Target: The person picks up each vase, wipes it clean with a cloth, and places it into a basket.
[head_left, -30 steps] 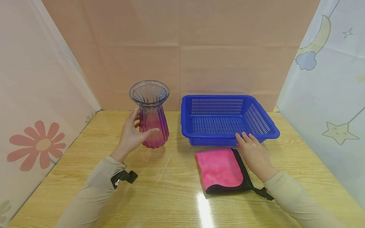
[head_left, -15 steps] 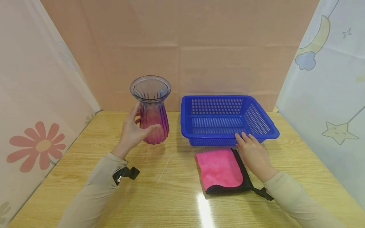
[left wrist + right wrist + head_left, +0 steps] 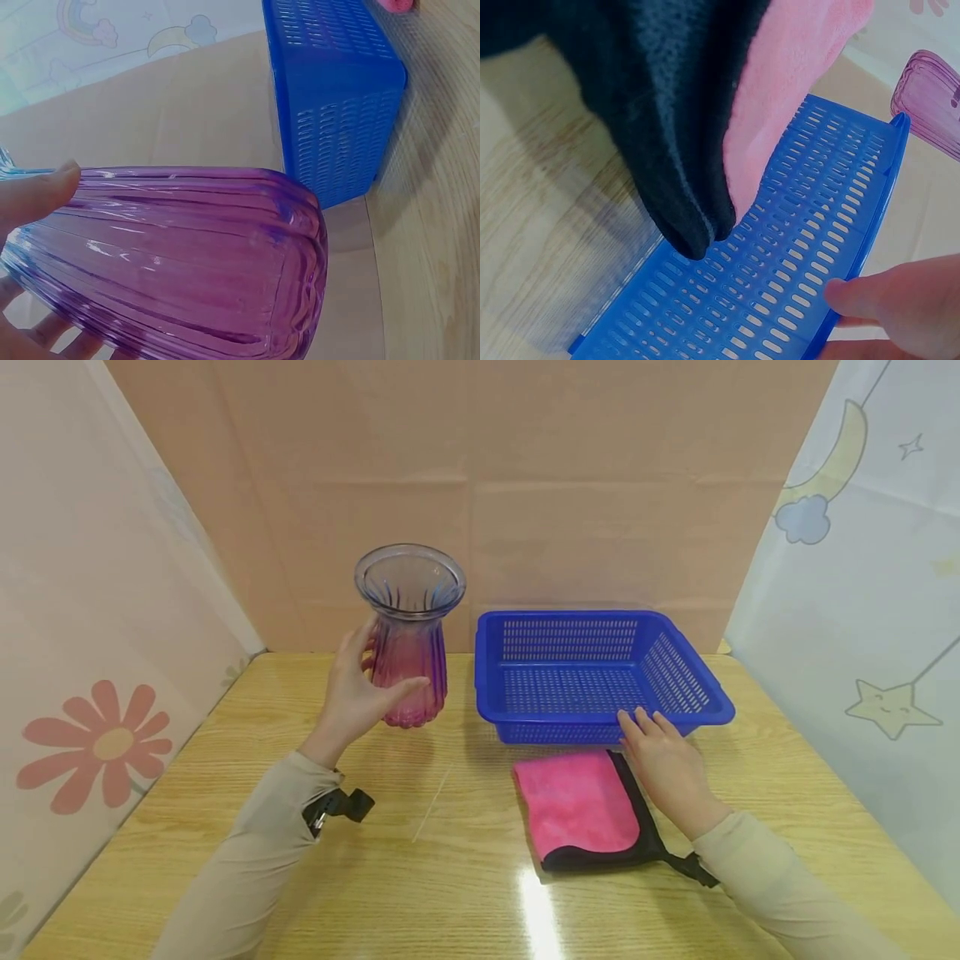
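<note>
My left hand (image 3: 352, 693) grips a ribbed glass vase (image 3: 411, 672), blue-grey at its flared mouth and pink toward the base. In the left wrist view the thumb lies along one side of the vase (image 3: 187, 255), with fingers round the other. The base hangs above the table, left of a blue plastic basket (image 3: 555, 719). My right hand (image 3: 671, 777) holds the basket's near rim; the right wrist view shows its thumb against the outer wall (image 3: 780, 247) and fingers beyond the rim. Only the basket's slotted floor and walls show inside it.
A folded pink cloth (image 3: 581, 810) with black edging and a black strap lies in front of the basket, beside my right wrist. A thin pale strip (image 3: 432, 803) marks the wooden table (image 3: 420, 902). Fabric backdrops (image 3: 360, 443) enclose the back and sides.
My left hand has raised the vase off the table and shifted it slightly right. The right hand, basket and cloth stay where they were.
</note>
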{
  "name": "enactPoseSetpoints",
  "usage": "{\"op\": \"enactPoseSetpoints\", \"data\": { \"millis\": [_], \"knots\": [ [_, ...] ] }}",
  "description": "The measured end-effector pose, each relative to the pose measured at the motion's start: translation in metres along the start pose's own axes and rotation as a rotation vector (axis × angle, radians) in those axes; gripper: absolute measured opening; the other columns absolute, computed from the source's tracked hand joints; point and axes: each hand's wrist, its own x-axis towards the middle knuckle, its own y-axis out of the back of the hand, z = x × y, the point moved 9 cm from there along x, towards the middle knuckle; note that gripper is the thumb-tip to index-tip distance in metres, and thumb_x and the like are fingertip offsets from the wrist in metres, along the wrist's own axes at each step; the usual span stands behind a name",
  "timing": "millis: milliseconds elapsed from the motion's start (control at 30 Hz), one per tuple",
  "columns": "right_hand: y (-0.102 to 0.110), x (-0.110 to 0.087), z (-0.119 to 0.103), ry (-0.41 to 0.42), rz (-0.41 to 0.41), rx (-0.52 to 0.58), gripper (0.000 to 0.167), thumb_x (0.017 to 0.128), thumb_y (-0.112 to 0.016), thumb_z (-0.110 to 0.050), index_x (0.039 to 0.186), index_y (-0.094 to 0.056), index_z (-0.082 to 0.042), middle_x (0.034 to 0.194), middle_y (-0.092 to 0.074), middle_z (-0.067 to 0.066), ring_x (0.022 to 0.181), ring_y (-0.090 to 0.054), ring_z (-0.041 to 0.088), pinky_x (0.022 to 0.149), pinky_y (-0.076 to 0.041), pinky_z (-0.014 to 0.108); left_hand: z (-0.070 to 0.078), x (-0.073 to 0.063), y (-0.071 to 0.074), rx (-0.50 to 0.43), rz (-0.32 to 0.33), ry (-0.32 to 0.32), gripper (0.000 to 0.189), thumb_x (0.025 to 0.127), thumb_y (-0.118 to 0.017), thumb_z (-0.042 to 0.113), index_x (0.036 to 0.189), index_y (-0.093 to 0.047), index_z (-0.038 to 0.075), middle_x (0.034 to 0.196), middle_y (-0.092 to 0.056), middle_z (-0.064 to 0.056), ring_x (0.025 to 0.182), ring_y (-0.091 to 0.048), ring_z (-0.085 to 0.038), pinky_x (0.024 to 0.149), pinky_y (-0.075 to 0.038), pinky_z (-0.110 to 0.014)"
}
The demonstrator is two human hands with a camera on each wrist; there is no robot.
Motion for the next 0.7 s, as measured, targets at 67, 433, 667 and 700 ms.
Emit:
{"op": "enactPoseSetpoints", "data": {
  "millis": [67, 433, 667, 700],
  "knots": [
    [0.001, 0.000, 0.000, -0.001, 0.003, 0.002, 0.036, 0.084, -0.069, -0.006, 0.118, -0.064, 0.004, 0.114, -0.067, 0.027, 0.103, -0.065, 0.043, 0.087, -0.057, 0.049, 0.004, 0.002, -0.001, 0.003, 0.006, -0.014, 0.099, 0.070, -0.086, 0.013, 0.151, -0.029, 0.015, 0.134, -0.044, -0.020, 0.123, -0.044, -0.033, 0.103, -0.047, -0.053],
    [0.003, 0.000, -0.003, 0.010, 0.012, -0.011, 0.036, 0.083, -0.071, -0.006, 0.117, -0.065, 0.003, 0.113, -0.068, 0.026, 0.104, -0.066, 0.040, 0.092, -0.055, 0.047, 0.021, 0.013, -0.007, -0.007, 0.008, -0.070, 0.097, 0.069, -0.086, 0.014, 0.150, -0.032, 0.016, 0.126, -0.043, -0.021, 0.114, -0.043, -0.031, 0.090, -0.047, -0.045],
    [0.001, 0.000, -0.002, 0.010, -0.009, -0.017, 0.037, 0.083, -0.070, -0.006, 0.118, -0.064, 0.004, 0.114, -0.068, 0.026, 0.104, -0.066, 0.041, 0.092, -0.055, 0.048, 0.031, 0.023, -0.014, -0.028, -0.005, -0.096, 0.095, 0.070, -0.085, 0.012, 0.149, -0.033, 0.017, 0.129, -0.042, -0.021, 0.115, -0.042, -0.031, 0.091, -0.046, -0.045],
    [0.001, -0.001, -0.002, 0.006, -0.015, -0.017, 0.037, 0.083, -0.070, -0.007, 0.118, -0.064, 0.003, 0.114, -0.068, 0.026, 0.105, -0.066, 0.041, 0.093, -0.055, 0.048, 0.032, 0.025, -0.016, -0.036, -0.008, -0.098, 0.095, 0.070, -0.085, 0.012, 0.149, -0.033, 0.017, 0.130, -0.041, -0.020, 0.116, -0.042, -0.031, 0.092, -0.046, -0.044]
  ]
}}
